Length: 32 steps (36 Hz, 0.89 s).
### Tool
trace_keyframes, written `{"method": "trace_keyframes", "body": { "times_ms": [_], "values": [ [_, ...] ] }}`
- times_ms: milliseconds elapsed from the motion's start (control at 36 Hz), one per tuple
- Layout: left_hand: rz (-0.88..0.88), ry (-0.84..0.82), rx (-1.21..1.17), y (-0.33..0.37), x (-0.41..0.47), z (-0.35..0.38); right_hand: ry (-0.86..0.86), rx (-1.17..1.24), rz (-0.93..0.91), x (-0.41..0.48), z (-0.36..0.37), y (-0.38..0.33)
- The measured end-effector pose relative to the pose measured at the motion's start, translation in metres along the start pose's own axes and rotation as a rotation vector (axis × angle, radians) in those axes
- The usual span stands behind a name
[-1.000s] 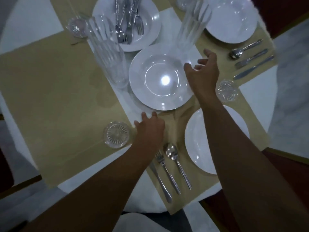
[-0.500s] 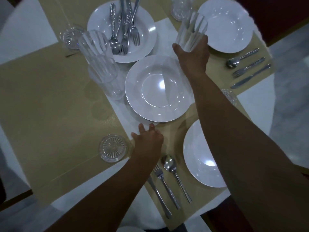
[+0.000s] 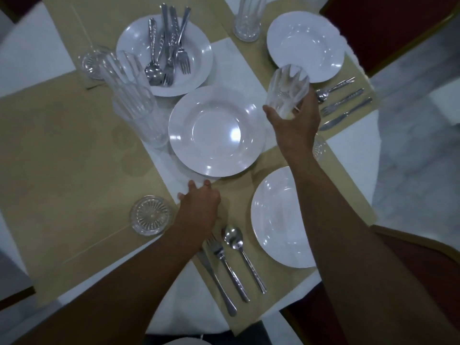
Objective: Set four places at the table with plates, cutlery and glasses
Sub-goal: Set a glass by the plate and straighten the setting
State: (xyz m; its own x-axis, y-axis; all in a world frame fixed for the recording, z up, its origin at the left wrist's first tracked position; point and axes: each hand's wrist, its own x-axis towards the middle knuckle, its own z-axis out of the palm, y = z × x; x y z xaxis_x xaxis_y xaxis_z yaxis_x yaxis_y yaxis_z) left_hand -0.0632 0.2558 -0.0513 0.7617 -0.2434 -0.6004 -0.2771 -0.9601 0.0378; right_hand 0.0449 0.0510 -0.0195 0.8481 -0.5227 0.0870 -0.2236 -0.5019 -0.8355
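Observation:
My right hand (image 3: 296, 123) grips a tall ribbed glass (image 3: 287, 89) and holds it in the air to the right of the white centre plate (image 3: 216, 130). My left hand (image 3: 199, 207) rests flat on the tan placemat (image 3: 62, 150), fingers apart, just below that plate. The near place has a white plate (image 3: 276, 217) with a spoon (image 3: 239, 250), fork (image 3: 224, 260) and knife (image 3: 216, 277) beside it. The far right place has a plate (image 3: 305, 46), cutlery (image 3: 342, 103) and a glass (image 3: 247, 18). Another plate (image 3: 196, 53) holds several loose pieces of cutlery (image 3: 166, 53).
Two tall glasses (image 3: 134, 100) stand left of the centre plate. Glass coasters lie near my left hand (image 3: 150, 215), at the far left (image 3: 90, 62), and partly hidden behind my right wrist (image 3: 319, 149). Red chairs (image 3: 388, 28) stand at the right.
My right hand reached to the glass beyond the centre plate, closed on it, and has lifted it back to the right. My left hand has stayed on the mat.

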Motion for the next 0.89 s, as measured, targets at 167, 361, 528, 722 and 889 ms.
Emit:
{"method": "trace_keyframes", "body": {
  "times_ms": [167,361,528,722,889],
  "values": [
    [-0.010,0.005,-0.033,0.001,-0.008,-0.010,0.051,0.071,0.079,-0.013,-0.048,0.016],
    [-0.032,0.025,0.003,0.005,-0.008,-0.015,0.091,0.044,0.157,-0.013,-0.093,0.037],
    [-0.027,0.085,-0.002,0.002,-0.005,-0.007,0.023,0.022,0.182,-0.013,-0.103,0.046],
    [-0.053,0.115,-0.025,0.001,-0.003,-0.003,-0.008,-0.006,0.193,-0.019,-0.100,0.060],
    [-0.056,0.120,-0.054,0.001,-0.004,-0.004,-0.007,-0.006,0.187,-0.019,-0.101,0.066]
  ]
}}
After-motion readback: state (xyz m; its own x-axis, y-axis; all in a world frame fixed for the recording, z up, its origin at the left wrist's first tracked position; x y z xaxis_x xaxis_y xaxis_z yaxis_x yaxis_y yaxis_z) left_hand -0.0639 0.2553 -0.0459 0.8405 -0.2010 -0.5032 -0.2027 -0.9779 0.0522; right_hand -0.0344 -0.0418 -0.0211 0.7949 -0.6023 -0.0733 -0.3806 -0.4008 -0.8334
